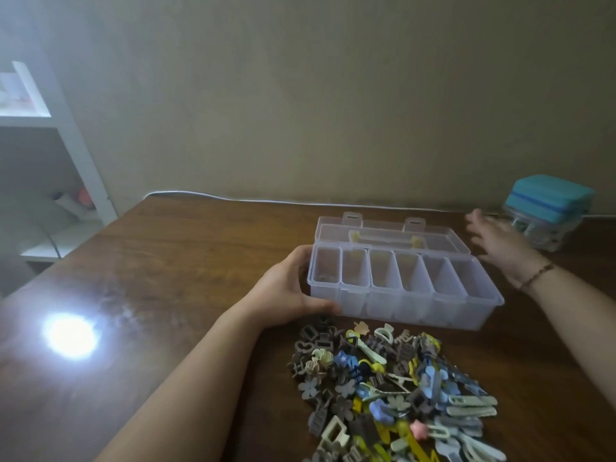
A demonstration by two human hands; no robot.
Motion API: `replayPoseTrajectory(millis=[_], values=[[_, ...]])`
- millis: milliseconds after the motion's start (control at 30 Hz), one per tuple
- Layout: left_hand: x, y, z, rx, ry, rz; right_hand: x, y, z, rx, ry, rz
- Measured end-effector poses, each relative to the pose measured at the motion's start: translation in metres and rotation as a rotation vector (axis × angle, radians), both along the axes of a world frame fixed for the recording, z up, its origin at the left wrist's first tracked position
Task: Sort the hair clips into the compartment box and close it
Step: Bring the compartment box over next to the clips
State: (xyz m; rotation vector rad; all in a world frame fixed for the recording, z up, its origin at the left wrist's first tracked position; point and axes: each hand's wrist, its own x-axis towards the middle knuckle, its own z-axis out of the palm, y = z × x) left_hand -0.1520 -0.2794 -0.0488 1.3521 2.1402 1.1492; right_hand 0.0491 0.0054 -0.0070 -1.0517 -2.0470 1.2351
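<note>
Clips (396, 391) heaped at our near table edge, clear box (400, 285) just beyond them, lid open.
We count one box with six compartments in a row; the clips, blue, yellow, grey and pale green, are too many to count. Our left hand (293, 288) grips the box's left end, thumb on its front wall. Our right hand (500, 241) hovers with fingers spread wide, holding nothing, beside a teal-topped container (546, 208) near the table's (166, 295) far right corner.

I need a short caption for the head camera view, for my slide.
Left hand grips the open compartment box; right hand reaches right; hair clips lie unsorted.
</note>
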Motion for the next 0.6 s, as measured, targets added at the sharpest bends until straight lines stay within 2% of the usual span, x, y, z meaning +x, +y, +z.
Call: replayPoseTrajectory(millis=[67, 100, 233, 433, 600], values=[[0.001, -0.002, 0.002, -0.005, -0.011, -0.014, 0.02, -0.022, 0.005, 0.224, 0.125, -0.155], [0.001, -0.003, 0.003, -0.008, -0.024, -0.02, 0.032, -0.037, 0.004, 0.326, 0.165, -0.15], [0.005, -0.007, 0.01, -0.046, -0.052, -0.019, 0.072, -0.089, -0.01, 0.593, 0.099, 0.043], [0.019, -0.019, 0.013, -0.084, -0.056, 0.002, 0.091, -0.102, -0.018, 0.604, 0.012, 0.18], [0.038, -0.032, 0.011, -0.089, -0.031, 0.005, 0.114, -0.106, 0.001, 0.663, -0.205, 0.401]])
